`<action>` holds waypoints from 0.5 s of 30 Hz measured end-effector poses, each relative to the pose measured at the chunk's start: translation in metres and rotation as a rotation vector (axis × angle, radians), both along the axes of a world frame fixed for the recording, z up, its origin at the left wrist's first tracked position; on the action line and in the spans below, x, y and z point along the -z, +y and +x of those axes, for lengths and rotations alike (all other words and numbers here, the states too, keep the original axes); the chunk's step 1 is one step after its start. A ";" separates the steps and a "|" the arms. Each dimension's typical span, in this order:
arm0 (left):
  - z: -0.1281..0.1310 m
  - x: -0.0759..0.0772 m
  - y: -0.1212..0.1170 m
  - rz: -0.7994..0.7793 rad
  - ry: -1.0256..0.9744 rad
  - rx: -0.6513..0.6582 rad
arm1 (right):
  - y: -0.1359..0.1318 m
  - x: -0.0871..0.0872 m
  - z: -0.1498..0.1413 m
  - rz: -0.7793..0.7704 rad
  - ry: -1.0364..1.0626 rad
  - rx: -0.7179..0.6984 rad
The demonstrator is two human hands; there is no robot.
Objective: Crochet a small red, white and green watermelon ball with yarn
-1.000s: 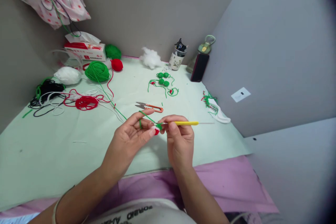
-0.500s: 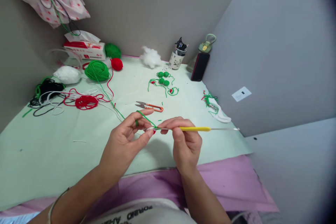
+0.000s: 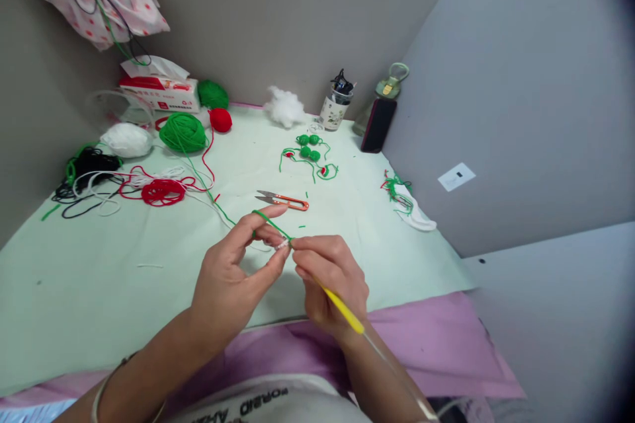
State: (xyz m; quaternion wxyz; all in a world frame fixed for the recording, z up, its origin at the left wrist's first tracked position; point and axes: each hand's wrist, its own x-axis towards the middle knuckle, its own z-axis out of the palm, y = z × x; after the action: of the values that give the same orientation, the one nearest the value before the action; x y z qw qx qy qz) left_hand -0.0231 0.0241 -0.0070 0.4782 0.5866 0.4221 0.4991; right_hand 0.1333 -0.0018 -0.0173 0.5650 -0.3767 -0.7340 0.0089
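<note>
The desk (image 3: 74, 317) carries the work area, and both hands are raised over it, nearer its front edge than its back one. The left hand (image 3: 231, 277) pinches the knitted piece between thumb and fingertips, its forefinger lifted to carry yarn. The right hand (image 3: 335, 284) is closed around the hook, fingertips gathered right by the piece. The green ball (image 3: 182, 132), towards the desk's back left corner, looks light and soft and should roll easily if the yarn is pulled. The hook (image 3: 342, 307) seems light and stiff, its metal perhaps slick; the yellow handle is the place to grip. The green strand (image 3: 272, 222) is likely soft and limp, best guided over a finger. The knitted piece (image 3: 282, 244), smallest of all, should be nearly weightless and squashy, its loops easy to pull loose; take it by its finished edge.

The right forearm is cut off at the bottom of the view, and the hook's rear end is blurred against it. The hook's working tip is hidden by the right fingers. Most of the piece is covered; mainly a whitish edge shows, too small to make out stitches.
</note>
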 end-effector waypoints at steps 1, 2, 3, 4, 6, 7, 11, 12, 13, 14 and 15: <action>0.001 0.000 -0.001 0.008 -0.012 -0.009 | 0.000 0.001 0.000 0.003 -0.015 0.009; 0.001 -0.001 -0.001 0.005 -0.026 -0.016 | -0.001 0.003 -0.001 0.012 -0.026 0.022; 0.002 -0.003 -0.002 -0.013 -0.050 -0.019 | -0.002 0.005 -0.001 0.022 -0.041 0.046; 0.003 -0.004 -0.001 -0.055 -0.087 -0.010 | -0.003 0.007 -0.001 0.034 -0.069 0.077; 0.003 -0.008 0.000 -0.207 -0.214 0.078 | -0.005 0.010 -0.001 0.059 -0.138 0.142; 0.003 -0.010 0.001 -0.309 -0.296 0.151 | -0.005 0.011 -0.001 0.061 -0.151 0.160; -0.001 -0.012 0.008 -0.626 -0.538 0.323 | -0.004 0.007 -0.001 -0.074 0.149 0.054; -0.003 -0.012 0.009 -0.633 -0.545 0.301 | -0.003 0.005 -0.002 -0.129 0.288 0.014; -0.004 -0.012 0.010 -0.612 -0.537 0.271 | -0.002 0.002 -0.003 -0.188 0.429 -0.026; -0.005 -0.012 0.011 -0.577 -0.520 0.248 | 0.000 0.000 -0.004 -0.243 0.559 -0.069; -0.005 -0.011 0.011 -0.542 -0.499 0.243 | 0.001 -0.002 -0.005 -0.301 0.658 -0.115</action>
State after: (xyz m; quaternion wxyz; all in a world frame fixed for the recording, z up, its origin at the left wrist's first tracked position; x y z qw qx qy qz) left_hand -0.0283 0.0350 0.0044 0.7597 0.3451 0.3367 0.4364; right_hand 0.1279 -0.0003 -0.0154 0.7079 -0.3907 -0.5233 0.2692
